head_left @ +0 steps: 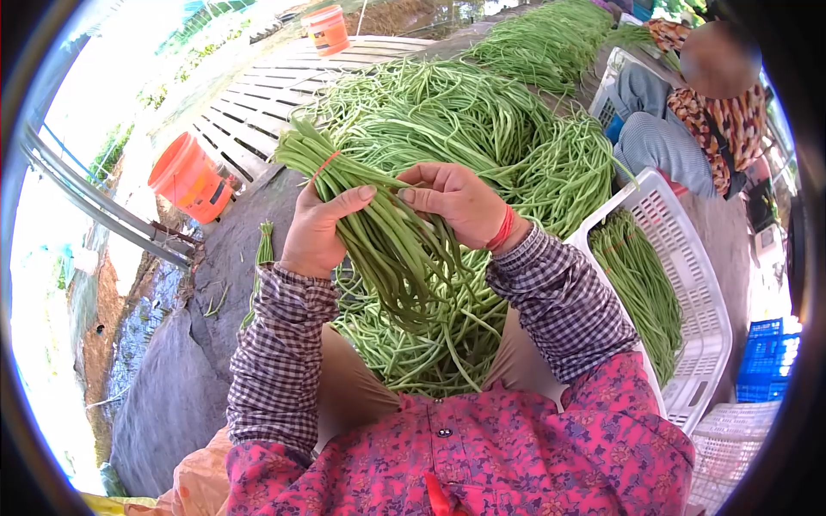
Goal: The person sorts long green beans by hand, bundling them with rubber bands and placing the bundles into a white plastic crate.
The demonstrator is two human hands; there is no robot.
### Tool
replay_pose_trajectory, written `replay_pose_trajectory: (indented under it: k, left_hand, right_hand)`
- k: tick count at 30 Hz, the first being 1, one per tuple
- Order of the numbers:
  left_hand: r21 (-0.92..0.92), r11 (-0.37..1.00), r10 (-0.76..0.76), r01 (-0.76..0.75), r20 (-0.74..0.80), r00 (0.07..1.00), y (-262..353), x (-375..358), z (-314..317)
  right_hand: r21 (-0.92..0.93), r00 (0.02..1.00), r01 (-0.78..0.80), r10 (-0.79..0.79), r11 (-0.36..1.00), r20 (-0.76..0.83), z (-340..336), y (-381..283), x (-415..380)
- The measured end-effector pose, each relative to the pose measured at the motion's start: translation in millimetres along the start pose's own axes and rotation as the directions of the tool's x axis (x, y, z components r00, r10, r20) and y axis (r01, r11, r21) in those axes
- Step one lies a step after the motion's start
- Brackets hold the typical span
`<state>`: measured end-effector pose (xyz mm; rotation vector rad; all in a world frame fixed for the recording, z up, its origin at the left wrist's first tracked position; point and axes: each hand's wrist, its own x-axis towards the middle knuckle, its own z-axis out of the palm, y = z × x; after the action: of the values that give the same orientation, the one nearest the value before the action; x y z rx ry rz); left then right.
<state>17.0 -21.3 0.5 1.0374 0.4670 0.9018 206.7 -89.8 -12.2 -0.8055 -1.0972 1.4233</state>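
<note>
My left hand (323,225) is closed around a bundle of long green beans (379,228), its thumb lying across them. A red rubber band (324,165) circles the bundle near its upper end, and the loose ends hang down over my lap. At the bundle's right side, my right hand (456,202) is closed, thumb and fingers pinching what looks like a long bean; the exact grip is partly hidden. Several red rubber bands (502,230) sit around my right wrist. Behind and below both hands spreads a big pile of loose long beans (430,112).
At my right stands a white crate (701,331) holding bundled beans (637,288). A small bunch (263,245) lies on the dark sheet (172,378) at left. Orange buckets (191,176) stand beyond. Another person (662,142) sits at upper right; blue crates (766,361) are far right.
</note>
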Motion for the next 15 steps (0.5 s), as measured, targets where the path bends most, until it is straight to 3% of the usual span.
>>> replay_pose_trajectory:
  k: [1, 4, 5, 8, 15]
  left_hand:
    - [-0.088, 0.995, -0.044, 0.047, 0.028, 0.999, 3.4, 0.0, -1.3]
    - [-0.133, 0.990, -0.029, 0.042, 0.097, 0.995, 8.0, -2.2, -4.4]
    - [-0.137, 0.990, -0.009, 0.023, 0.105, 0.994, 5.4, -0.7, -9.2]
    - [-0.086, 0.995, -0.041, 0.059, 0.200, 0.979, 9.5, 0.9, -10.5]
    - [-0.025, 0.999, 0.034, -0.030, 0.186, 0.982, 5.3, 2.5, -13.9]
  right_hand:
    - [0.002, 1.000, 0.007, -0.007, 1.000, -0.009, -0.2, -1.3, -0.4]
    - [-0.030, 0.999, 0.035, -0.036, 0.999, -0.028, -0.9, -8.4, -2.8]
    - [-0.283, 0.985, 0.134, -0.160, 0.950, -0.070, -6.8, -5.2, 1.7]
    - [-0.346, 0.961, 0.230, -0.269, 0.910, -0.067, -11.3, -5.7, 3.9]
    - [-0.180, 1.000, -0.004, 0.000, 0.984, -0.026, 1.3, -27.5, -8.5]
